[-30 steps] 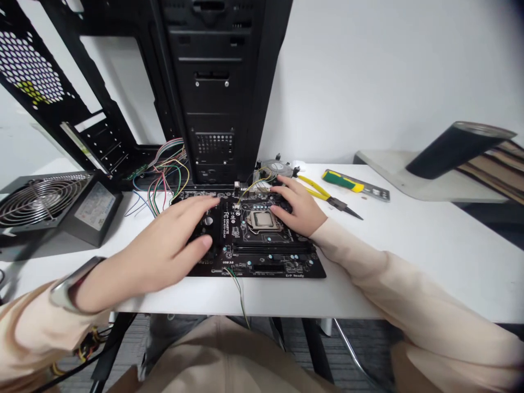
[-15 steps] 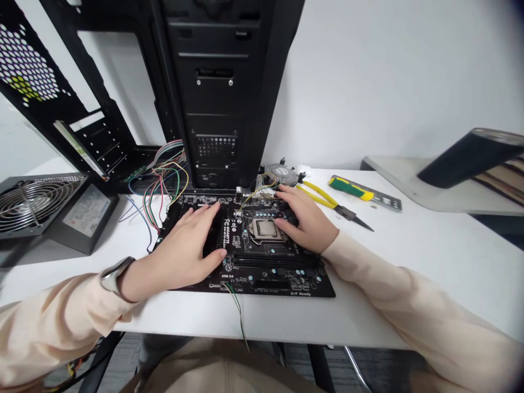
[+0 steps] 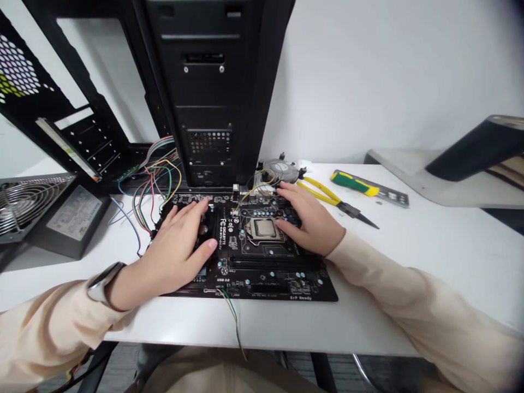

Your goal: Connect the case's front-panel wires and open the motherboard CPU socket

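Observation:
A black Gigabyte motherboard (image 3: 241,252) lies flat on the white table, its square silver processor (image 3: 265,228) showing in the socket. My left hand (image 3: 176,245) rests over the board's left part with fingers stretched and thumb apart, hiding what is beneath; it grips nothing that I can see. On the other side, my right hand (image 3: 313,221) lies over the board's right edge, fingers spread, the thumb tip close beside the processor. Thin green and white wires (image 3: 233,316) run from the board's near edge over the table edge.
Behind the board stands a black computer case (image 3: 221,103) with loose coloured wires (image 3: 161,177). A power supply (image 3: 76,218) sits left. At the back right are a cooler fan (image 3: 282,170), yellow-handled pliers (image 3: 352,212), a green-and-yellow handle (image 3: 355,183), a metal plate (image 3: 397,196) and a grey stand (image 3: 409,172).
My left hand has shifted slightly left over the board, uncovering a little more of it. My right hand keeps its place. The view has turned slightly.

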Motion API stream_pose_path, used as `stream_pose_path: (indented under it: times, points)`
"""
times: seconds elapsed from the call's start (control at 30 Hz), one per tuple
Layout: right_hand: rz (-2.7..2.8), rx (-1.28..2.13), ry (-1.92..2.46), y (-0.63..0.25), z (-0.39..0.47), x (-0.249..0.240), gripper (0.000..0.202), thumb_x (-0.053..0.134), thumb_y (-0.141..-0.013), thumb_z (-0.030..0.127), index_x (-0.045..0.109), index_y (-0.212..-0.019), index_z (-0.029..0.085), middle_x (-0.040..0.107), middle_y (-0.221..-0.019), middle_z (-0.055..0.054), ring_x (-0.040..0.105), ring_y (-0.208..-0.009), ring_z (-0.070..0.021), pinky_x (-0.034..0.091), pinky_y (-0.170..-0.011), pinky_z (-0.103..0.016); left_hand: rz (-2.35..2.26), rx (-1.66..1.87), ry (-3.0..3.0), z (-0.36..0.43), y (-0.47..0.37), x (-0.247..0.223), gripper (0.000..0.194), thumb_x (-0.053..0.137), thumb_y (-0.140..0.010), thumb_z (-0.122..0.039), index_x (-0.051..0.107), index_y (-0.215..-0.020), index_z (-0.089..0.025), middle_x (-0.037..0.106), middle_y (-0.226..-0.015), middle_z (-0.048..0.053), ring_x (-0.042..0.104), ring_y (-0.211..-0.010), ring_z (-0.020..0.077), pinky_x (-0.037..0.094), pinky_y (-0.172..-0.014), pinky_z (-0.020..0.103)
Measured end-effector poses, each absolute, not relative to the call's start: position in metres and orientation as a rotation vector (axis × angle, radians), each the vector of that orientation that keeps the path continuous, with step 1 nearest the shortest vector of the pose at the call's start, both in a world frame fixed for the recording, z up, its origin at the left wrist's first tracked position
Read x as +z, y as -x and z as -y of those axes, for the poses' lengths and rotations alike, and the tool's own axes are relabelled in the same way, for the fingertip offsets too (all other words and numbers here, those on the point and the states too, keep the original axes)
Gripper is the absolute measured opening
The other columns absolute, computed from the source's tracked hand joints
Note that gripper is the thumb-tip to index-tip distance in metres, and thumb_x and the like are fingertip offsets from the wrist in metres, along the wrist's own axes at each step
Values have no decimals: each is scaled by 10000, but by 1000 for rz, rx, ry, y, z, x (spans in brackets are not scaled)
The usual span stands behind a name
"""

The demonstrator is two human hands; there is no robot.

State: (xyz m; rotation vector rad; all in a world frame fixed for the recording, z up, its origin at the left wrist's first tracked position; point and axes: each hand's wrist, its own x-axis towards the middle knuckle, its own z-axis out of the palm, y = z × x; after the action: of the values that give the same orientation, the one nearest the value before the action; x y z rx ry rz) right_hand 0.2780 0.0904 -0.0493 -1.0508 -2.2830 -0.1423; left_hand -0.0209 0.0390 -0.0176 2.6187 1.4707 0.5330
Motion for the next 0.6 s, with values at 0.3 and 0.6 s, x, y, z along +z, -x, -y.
stream_pose_path:
  times: [0.3, 0.6]
  points:
    - [2275, -109, 1070, -280, -91, -48, 526, 534, -843, 351, 450, -1314, 131, 484, -1378, -210, 456, -1297, -326, 402, -1051, -566, -1393, 514, -2717, -38, 21, -18, 464, 313, -902, -279, 440, -1295, -67, 527, -1339, 197, 414, -1311, 356, 282, -1072, 642]
    - [2182, -237, 956, -287, -96, -37, 220, 495, -795, 129, 538, -1008, 166, 566, -1232, -187, 536, -1175, -288, 473, -947, -511, -1333, 442, -2776, -45, -7, 15, 491, 344, -896, -337, 465, -1285, -64, 509, -1359, 206, 430, -1303, 348, 327, -1074, 601]
